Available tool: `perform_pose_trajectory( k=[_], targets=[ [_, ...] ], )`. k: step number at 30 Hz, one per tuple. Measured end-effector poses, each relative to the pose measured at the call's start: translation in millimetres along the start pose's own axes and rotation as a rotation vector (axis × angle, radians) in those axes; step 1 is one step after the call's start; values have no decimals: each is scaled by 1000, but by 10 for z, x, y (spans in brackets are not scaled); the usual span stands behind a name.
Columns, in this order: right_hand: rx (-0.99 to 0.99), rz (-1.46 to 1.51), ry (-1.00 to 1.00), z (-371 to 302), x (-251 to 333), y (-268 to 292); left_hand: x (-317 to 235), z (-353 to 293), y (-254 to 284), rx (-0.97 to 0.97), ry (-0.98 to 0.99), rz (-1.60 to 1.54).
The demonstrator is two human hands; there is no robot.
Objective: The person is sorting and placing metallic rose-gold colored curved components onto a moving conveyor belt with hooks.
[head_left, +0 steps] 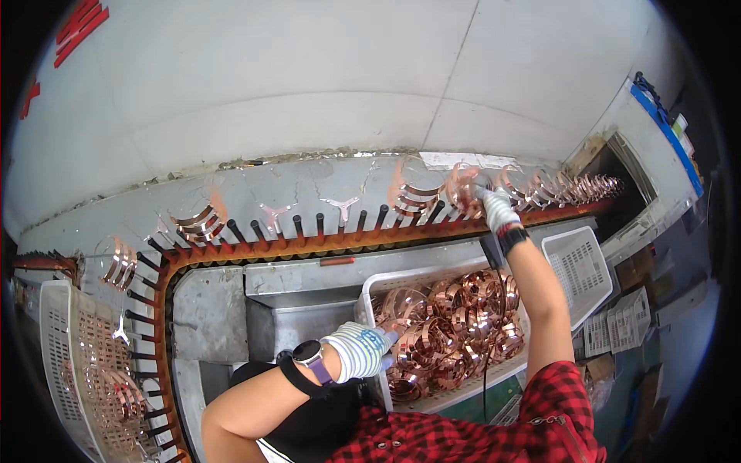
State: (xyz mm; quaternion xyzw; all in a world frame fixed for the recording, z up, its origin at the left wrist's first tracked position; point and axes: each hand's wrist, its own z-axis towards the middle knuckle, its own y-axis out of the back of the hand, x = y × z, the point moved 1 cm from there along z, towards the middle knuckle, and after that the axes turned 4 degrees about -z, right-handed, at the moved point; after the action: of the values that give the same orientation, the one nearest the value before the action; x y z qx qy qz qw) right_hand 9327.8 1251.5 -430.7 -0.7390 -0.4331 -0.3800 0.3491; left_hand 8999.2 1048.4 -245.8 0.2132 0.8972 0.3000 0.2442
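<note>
My right hand (499, 210), in a striped glove, reaches up to the far run of the conveyor. Its fingers are closed on a shiny copper-coloured ring (464, 190) there. My left hand (359, 351), in a matching glove, is at the near-left rim of a white plastic crate (370, 287). Its visible fingertips are apart beside the rings, and nothing shows between them. Many loose copper-coloured rings (432, 339) are heaped in this crate. More rings (417, 199) stand on the conveyor, just left of my right hand.
An orange-brown conveyor rail (285, 247) with black upright pegs curves around the metal bench (208, 309). Banded rings (202, 222) and Y-shaped holders (340, 207) line it. A white basket (65, 339) stands at left; another white crate (577, 266) tilts at right, near the wall opening (625, 185).
</note>
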Motion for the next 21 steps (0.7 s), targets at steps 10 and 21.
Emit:
perform_pose_trajectory(
  k=[10, 21],
  targets=[
    [-482, 387, 487, 274, 39, 1753, -496, 612, -87, 2, -84, 54],
    [-23, 120, -33, 927, -247, 2074, -954, 1291, -102, 9, -99, 36]
  ],
)
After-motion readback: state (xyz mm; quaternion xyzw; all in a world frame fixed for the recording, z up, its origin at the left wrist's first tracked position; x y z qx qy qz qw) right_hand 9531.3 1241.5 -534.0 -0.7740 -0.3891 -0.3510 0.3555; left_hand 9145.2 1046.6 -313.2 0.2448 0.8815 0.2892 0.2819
